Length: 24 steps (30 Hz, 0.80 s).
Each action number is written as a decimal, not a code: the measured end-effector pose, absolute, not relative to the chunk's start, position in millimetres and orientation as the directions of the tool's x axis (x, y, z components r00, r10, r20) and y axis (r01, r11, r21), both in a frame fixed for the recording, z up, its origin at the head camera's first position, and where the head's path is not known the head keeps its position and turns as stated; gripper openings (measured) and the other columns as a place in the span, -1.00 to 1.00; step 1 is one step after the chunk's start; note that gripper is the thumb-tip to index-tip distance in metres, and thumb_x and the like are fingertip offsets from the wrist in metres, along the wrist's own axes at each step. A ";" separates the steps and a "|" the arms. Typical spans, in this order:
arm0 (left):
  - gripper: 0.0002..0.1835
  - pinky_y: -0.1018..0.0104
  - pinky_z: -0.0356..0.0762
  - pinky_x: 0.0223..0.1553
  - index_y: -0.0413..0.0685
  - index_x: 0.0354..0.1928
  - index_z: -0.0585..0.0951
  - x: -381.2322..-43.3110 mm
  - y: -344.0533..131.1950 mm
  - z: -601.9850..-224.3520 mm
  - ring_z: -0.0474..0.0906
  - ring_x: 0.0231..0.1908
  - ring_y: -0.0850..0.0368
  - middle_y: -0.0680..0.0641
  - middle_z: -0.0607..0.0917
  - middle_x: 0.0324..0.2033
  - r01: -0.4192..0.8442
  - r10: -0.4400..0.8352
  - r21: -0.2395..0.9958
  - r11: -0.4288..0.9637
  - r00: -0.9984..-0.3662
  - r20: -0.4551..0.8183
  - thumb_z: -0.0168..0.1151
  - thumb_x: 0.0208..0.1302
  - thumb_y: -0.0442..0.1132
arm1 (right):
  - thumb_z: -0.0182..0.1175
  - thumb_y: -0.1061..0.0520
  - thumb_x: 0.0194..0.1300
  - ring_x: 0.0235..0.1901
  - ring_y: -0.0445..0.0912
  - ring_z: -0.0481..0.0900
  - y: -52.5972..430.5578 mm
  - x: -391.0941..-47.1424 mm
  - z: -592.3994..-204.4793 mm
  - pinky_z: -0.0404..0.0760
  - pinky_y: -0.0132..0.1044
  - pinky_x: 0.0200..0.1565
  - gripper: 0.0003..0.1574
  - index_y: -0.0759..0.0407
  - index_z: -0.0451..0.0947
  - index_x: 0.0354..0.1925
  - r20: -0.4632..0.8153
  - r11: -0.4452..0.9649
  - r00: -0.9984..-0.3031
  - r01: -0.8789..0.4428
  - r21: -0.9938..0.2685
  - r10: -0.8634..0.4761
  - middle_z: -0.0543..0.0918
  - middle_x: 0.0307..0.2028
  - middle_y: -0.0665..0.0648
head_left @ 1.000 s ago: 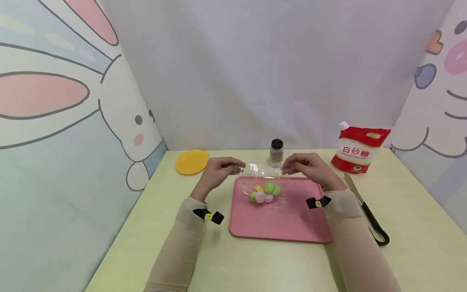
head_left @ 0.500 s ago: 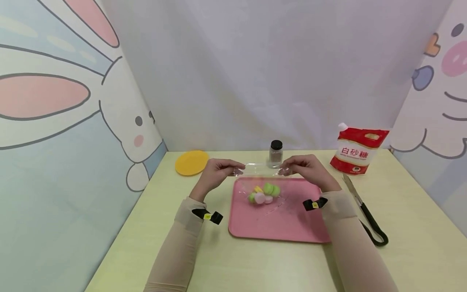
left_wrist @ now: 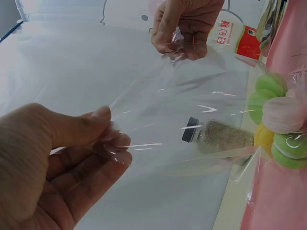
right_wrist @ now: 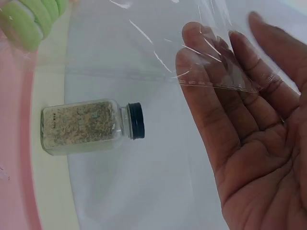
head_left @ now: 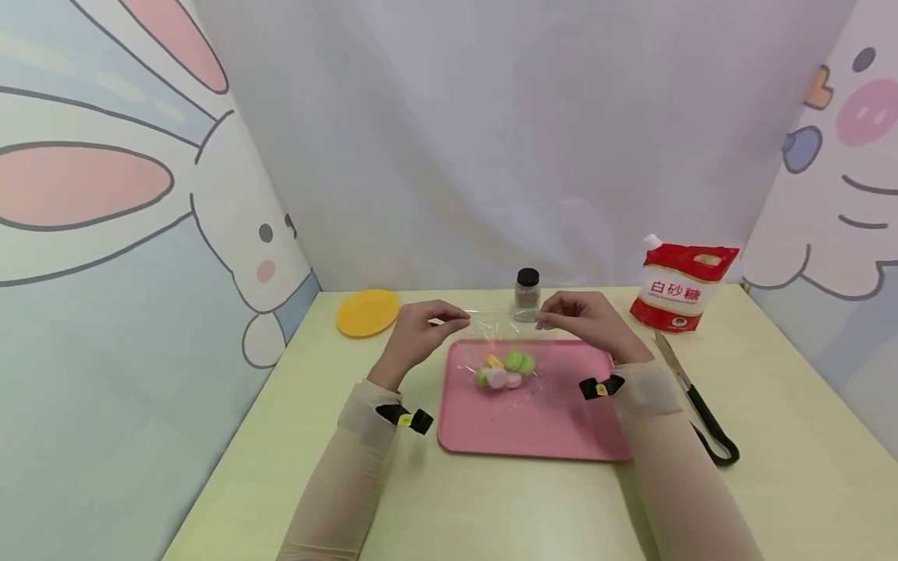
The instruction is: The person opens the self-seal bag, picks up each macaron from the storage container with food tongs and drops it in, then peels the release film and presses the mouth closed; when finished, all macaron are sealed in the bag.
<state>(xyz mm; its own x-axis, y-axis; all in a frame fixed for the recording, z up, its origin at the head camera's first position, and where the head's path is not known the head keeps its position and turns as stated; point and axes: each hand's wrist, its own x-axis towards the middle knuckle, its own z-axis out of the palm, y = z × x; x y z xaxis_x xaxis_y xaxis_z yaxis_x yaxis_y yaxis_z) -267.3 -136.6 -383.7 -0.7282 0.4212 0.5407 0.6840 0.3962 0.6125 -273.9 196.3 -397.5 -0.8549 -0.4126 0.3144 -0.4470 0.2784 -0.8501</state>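
A clear plastic bag [head_left: 500,327] hangs between both hands above a pink tray [head_left: 533,436]. Several green, pale pink and yellow macarons [left_wrist: 282,115] appear clustered in its lower part, over the tray. My left hand [head_left: 418,335] pinches the bag's upper left corner between thumb and fingers. At the other corner is my right hand [head_left: 588,321]; in the right wrist view its fingers [right_wrist: 204,93] are extended, with the film lying across them and the thumb apart. Crumpled film also shows at that hand in the left wrist view.
A black-capped glass jar [head_left: 528,296] of speckled grains stands behind the tray. At the back left lies a yellow disc [head_left: 368,312]. To the right are a red and white sugar pouch [head_left: 682,286] and a long black-handled tool [head_left: 705,409] with metal ends.
The film at my right hand looks less bunched than half a second ago, and that hand's fingers have shifted slightly. The left hand stays nearly in place. The view has shifted a little.
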 end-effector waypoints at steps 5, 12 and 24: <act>-0.66 0.38 0.68 -0.24 0.09 0.12 0.67 -262.4 -132.2 -381.3 0.69 -0.29 0.30 0.06 0.75 -0.30 0.711 0.489 0.560 0.426 -0.702 0.518 0.35 0.33 -0.32 | 0.38 0.17 0.30 -0.24 -0.05 0.69 192.9 -269.1 -388.6 0.69 -0.27 -0.22 -0.71 0.17 0.57 -0.04 0.324 0.366 -0.835 -0.500 -0.785 -0.445 0.72 -0.26 0.13; -0.65 0.24 0.68 -0.10 0.03 0.19 0.61 -248.3 -113.6 -377.6 0.70 -0.12 0.20 0.02 0.76 -0.08 0.753 0.645 0.466 0.464 -0.648 0.405 0.28 0.42 -0.11 | 0.45 0.11 0.24 -0.32 -0.17 0.67 177.1 -258.9 -370.0 0.68 -0.25 -0.27 -0.61 0.03 0.57 0.00 0.285 0.468 -0.736 -0.630 -0.619 -0.614 0.69 -0.34 -0.09; -0.85 0.38 0.49 -0.43 0.20 -0.10 0.77 -244.0 -109.5 -377.6 0.53 -0.47 0.35 0.20 0.78 -0.29 0.728 0.611 0.264 0.633 -0.679 0.407 0.36 0.34 -0.07 | 0.36 0.16 0.31 -0.40 -0.27 0.60 172.4 -252.3 -365.5 0.64 -0.24 -0.28 -0.97 0.07 0.72 -0.30 0.217 0.579 -0.720 -0.670 -0.464 -0.659 0.70 -0.38 -0.15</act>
<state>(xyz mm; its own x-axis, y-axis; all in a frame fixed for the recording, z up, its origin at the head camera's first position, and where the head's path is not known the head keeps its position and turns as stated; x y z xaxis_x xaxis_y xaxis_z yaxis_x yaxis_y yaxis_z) -244.0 -109.5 -377.6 -0.6792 0.6109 0.4067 0.7275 0.6334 0.2637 -252.3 172.4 -365.5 -0.7199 -0.6594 0.2166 -0.6701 0.5790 -0.4644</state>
